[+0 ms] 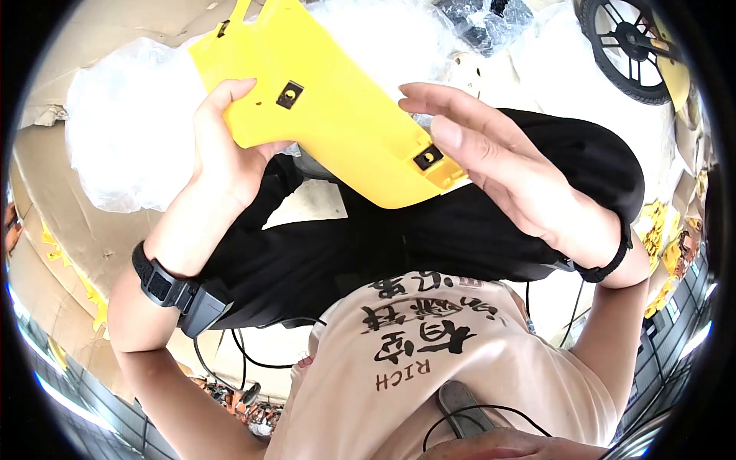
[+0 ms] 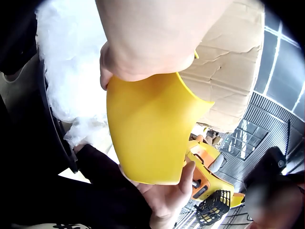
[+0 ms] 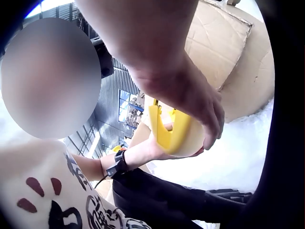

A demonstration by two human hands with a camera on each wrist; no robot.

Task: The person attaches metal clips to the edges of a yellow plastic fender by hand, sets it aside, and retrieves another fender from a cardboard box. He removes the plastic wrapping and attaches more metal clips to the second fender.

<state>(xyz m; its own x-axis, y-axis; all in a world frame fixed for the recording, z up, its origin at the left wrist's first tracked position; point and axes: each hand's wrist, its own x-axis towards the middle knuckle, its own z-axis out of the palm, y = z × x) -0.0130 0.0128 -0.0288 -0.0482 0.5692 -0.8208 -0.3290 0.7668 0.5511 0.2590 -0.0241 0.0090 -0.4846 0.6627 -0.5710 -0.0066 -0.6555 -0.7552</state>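
A curved yellow plastic part (image 1: 345, 107) with black clips on its inner face is held up above the person's lap. The left hand (image 1: 226, 149) grips its wider end, thumb along the edge and fingers behind it. In the left wrist view the smooth outer face of the yellow part (image 2: 150, 129) hangs below the left hand (image 2: 147, 47). At the other end is the right hand (image 1: 506, 161), fingers extended and thumb near a clip; contact is unclear. The right wrist view has the right hand (image 3: 190, 100) beside the yellow part (image 3: 176, 136), partly covering it.
Clear plastic wrap (image 1: 130, 123) lies on cardboard (image 1: 61, 169) at the left. A black spoked wheel (image 1: 632, 42) is at the upper right. Black-clad legs (image 1: 307, 261) are beneath the hands. An orange and yellow item with a black basket (image 2: 213, 207) shows in the left wrist view.
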